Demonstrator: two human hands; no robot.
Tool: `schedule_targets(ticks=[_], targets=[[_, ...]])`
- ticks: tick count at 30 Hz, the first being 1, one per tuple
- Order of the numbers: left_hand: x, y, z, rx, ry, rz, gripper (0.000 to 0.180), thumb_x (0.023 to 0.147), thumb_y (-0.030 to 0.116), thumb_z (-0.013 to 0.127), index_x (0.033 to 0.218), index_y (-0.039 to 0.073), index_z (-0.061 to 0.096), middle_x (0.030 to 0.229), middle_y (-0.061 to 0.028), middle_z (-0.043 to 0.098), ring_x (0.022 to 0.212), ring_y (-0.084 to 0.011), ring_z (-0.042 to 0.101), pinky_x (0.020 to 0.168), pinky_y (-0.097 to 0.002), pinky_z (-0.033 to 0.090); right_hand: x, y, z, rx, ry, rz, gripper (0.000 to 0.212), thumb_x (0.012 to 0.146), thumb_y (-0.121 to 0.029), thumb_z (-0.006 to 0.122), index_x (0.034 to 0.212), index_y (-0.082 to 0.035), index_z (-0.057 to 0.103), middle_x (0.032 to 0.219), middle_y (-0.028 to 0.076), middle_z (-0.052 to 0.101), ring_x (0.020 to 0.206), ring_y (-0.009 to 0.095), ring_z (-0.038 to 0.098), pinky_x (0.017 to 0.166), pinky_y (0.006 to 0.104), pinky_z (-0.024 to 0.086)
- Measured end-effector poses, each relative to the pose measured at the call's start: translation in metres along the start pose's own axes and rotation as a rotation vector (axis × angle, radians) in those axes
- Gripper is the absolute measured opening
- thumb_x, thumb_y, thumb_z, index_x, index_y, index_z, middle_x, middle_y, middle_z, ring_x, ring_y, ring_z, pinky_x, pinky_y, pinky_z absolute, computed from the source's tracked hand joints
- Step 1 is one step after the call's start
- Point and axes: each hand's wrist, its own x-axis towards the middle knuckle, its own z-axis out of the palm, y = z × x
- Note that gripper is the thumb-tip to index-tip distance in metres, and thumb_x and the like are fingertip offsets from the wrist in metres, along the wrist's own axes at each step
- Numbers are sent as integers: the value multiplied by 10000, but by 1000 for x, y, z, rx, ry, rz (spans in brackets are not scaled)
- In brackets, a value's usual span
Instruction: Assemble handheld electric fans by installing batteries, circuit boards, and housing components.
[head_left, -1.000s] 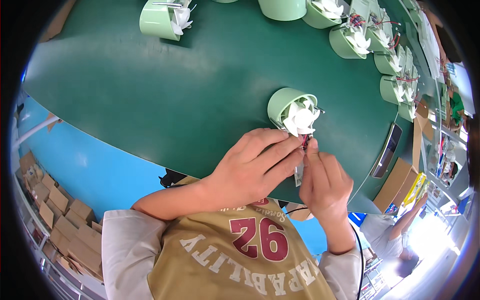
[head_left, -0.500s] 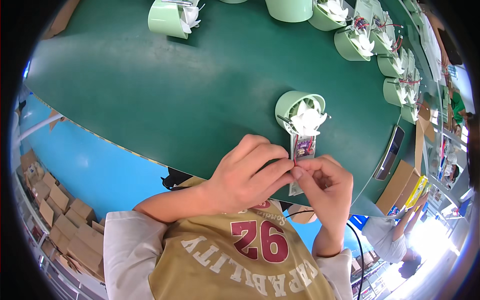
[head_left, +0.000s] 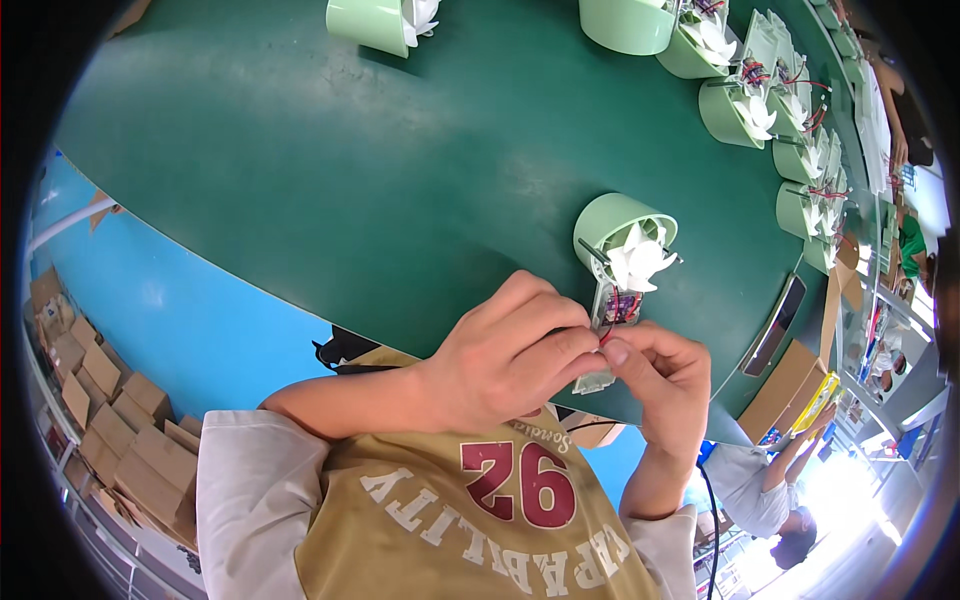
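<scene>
A pale green round fan housing (head_left: 603, 222) with white blades (head_left: 637, 260) lies on the green table (head_left: 330, 180) just beyond my hands. From it hangs a small clear part with red and dark wires (head_left: 612, 308). My left hand (head_left: 510, 355) and my right hand (head_left: 665, 375) meet at the table's near edge. Both pinch that wired part between thumb and fingertips. The lower end of the part is hidden behind my fingers.
Several more green fan housings (head_left: 735, 105) with white blades stand in a row along the far right of the table, and one (head_left: 375, 20) at the top. A dark flat slab (head_left: 775, 322) lies at the right edge. Cardboard boxes (head_left: 90, 400) are stacked on the blue floor at left. Another person (head_left: 770, 490) bends at lower right.
The fan housing and its wired part have shifted slightly right and away from me. My hands have closed together on the wired part below the housing.
</scene>
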Motion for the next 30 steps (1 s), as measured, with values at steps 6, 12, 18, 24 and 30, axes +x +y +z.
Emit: schedule_targets(ticks=[6, 12, 18, 24, 30], targets=[[-4, -4, 1, -93, -45, 1, 285, 702, 88, 886, 928, 17, 729, 953, -73, 666, 759, -238, 572, 609, -327, 467, 0, -3, -1, 24, 35, 67, 94, 903, 81, 710, 980, 39, 744, 854, 27, 724, 740, 30, 615, 620, 175, 461], [-9, 4, -11, 182, -142, 162, 276, 774, 211, 854, 999, 95, 746, 781, 8, 482, 631, -145, 483, 524, -277, 369, 0, 4, -2, 38, 96, 25, 76, 894, 82, 710, 950, 39, 738, 827, 17, 715, 733, 28, 611, 613, 184, 473], [-15, 8, 0, 424, -308, 185, 303, 888, 358, 747, 1066, 114, 732, 728, 25, 353, 572, -114, 399, 485, -266, 300, 2, 9, 6, -25, 192, -55, 54, 887, 68, 713, 925, 31, 706, 817, -11, 658, 667, 16, 515, 564, 188, 372], [-17, 7, 2, 421, -345, 144, 326, 889, 365, 746, 1089, 109, 717, 717, 30, 370, 576, -111, 404, 481, -262, 306, 7, 24, 8, -322, 360, -372, 85, 849, 63, 776, 910, 31, 726, 794, -44, 570, 608, -16, 418, 509, 171, 301], [-18, 7, 2, 431, -330, 148, 310, 893, 366, 741, 1070, 113, 714, 700, 38, 368, 598, -104, 408, 481, -257, 301, 11, 33, 9, -434, 437, -556, 118, 823, 50, 805, 909, 22, 728, 759, -27, 565, 582, -5, 412, 486, 182, 290]])
